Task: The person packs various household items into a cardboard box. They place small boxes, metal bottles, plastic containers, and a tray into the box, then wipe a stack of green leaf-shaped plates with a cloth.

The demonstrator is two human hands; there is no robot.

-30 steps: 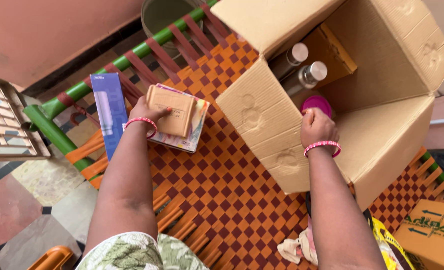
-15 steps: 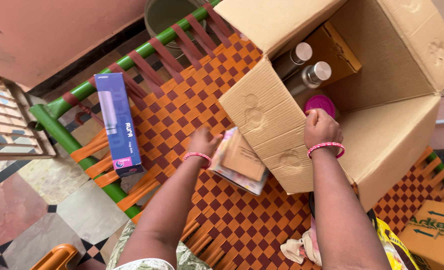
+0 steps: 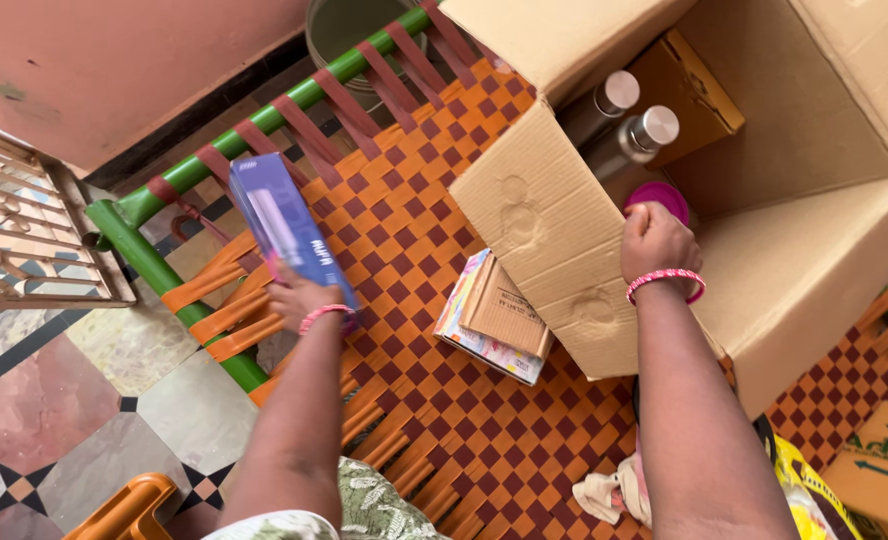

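Far left, a metal grille (image 3: 24,230) lies on the patterned tile floor (image 3: 54,420), with an orange plastic handle (image 3: 124,505) at the near edge. Next comes the green frame (image 3: 154,265) of the woven cot (image 3: 414,200), its orange and brown straps checkered. The left hand (image 3: 299,298) is clenched around the near end of a long blue box (image 3: 289,235), which tilts up off the weave, its far end pointing toward the green rail. A pink bangle (image 3: 324,315) sits on that wrist. Just right of it, a small stack of books (image 3: 494,320) lies flat on the cot, the near-right corner touching the big cardboard box (image 3: 794,270). That box lies tipped open; inside are two steel bottles (image 3: 629,130) side by side, a brown carton (image 3: 689,90) behind them, and a pink lid (image 3: 664,198). The right hand (image 3: 659,245) grips the folded-out flap (image 3: 549,240) of the box, fingers curled over its edge, beside the pink lid. Near right, a crumpled cloth (image 3: 604,495) and another carton (image 3: 879,470).
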